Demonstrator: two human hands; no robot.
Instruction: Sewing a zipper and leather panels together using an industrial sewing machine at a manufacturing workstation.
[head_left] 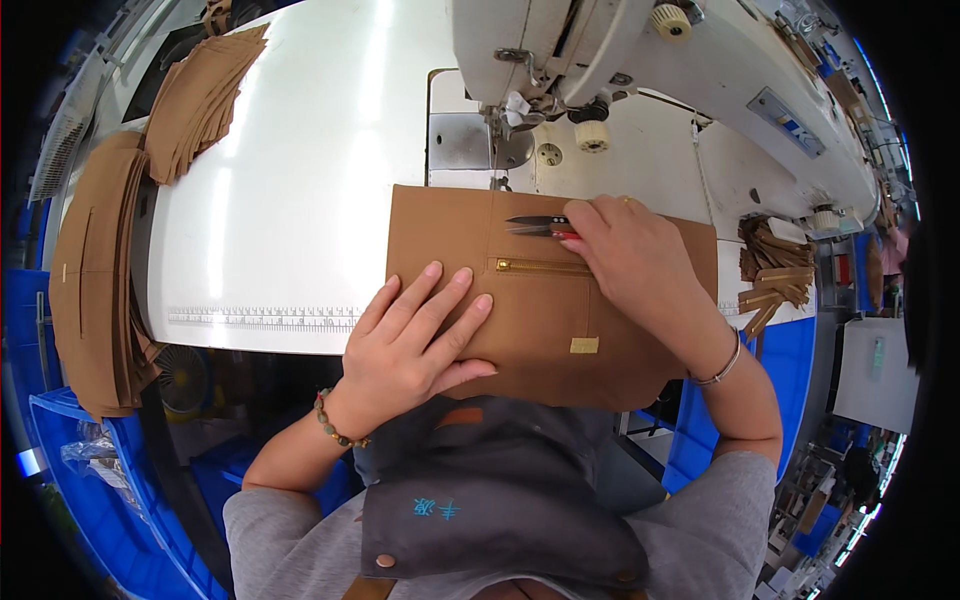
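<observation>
A brown fabric panel (530, 360) with a short gold zipper (540, 266) and a small pale yellow patch (584, 345) lies in front of the sewing machine's needle area (497, 150), overhanging the table's front edge. My left hand (410, 350) rests on the panel's left part, fingers spread and palm down. My right hand (625, 250) grips black thread snips with a red part (540, 222) over the panel, just above the zipper, their blades pointing left.
Stacks of brown pieces (95, 270) (200, 100) sit on the left. Brown strips (775, 270) pile at the right. The white table (280, 200) has a printed ruler along its front. Blue bins (150, 530) stand below; the machine's arm (730, 80) spans the upper right.
</observation>
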